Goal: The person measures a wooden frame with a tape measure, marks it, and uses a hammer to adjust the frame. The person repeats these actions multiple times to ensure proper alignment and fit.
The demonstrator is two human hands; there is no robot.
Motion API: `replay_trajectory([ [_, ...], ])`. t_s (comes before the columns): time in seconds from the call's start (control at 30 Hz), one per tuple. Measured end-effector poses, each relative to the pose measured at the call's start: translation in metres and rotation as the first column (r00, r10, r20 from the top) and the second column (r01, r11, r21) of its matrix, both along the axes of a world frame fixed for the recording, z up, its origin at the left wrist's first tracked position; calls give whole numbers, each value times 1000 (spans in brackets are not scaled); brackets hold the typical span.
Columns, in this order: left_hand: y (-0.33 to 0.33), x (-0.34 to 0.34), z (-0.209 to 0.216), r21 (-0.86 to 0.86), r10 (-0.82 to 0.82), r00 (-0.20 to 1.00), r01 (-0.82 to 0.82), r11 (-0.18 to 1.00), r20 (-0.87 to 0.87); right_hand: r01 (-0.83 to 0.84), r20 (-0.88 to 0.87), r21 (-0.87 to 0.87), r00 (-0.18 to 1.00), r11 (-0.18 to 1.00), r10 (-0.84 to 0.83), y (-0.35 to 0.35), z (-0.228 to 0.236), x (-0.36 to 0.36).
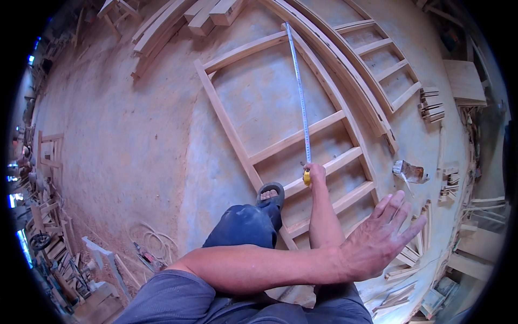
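My right hand (315,174) grips a yellow tape measure (306,178), whose white blade (301,92) stretches up to the far corner of a wooden frame (226,113). That frame lies on the floor, with two long rails and several crosspieces (297,137). The blade crosses it at a slant, and the hand is by the middle one of the nearer crosspieces. My left forearm reaches across my body and over the right arm. Held out at the right with its fingers spread, my left hand (380,235) is empty. My sandalled foot (271,195) is at the frame's left rail.
Long curved wooden pieces (345,59) lie along the frame's right side, with a second ladder-like frame (394,70) beyond. Timber beams (200,22) are stacked at the top. A crumpled clear packet (410,171) and wood offcuts lie at right. Cord (154,237) and scrap are at lower left.
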State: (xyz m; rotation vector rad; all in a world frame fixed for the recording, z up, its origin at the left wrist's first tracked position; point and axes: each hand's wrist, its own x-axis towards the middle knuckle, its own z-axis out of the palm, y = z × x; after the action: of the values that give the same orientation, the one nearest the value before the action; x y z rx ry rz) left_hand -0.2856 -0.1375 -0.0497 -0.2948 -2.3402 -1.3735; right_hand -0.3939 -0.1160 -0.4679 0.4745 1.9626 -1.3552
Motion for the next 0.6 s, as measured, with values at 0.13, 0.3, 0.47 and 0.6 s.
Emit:
replay_trajectory([
  [0.13,-3,8,-2,10,32,999,-32,999,8,34,91,-81,995,996,-27,-20,33,21],
  [0.3,13,17,6,15,-4,999,5,1000,-53,52,27,6,998,999,-52,5,27,32],
  [0.47,57,41,-15,-167,-245,957,218,961,-159,-250,-181,325,930,912,319,99,17,115],
  [0.6,78,111,-20,-713,-547,826,466,524,138,-225,-57,382,962,896,266,169,57,208],
])
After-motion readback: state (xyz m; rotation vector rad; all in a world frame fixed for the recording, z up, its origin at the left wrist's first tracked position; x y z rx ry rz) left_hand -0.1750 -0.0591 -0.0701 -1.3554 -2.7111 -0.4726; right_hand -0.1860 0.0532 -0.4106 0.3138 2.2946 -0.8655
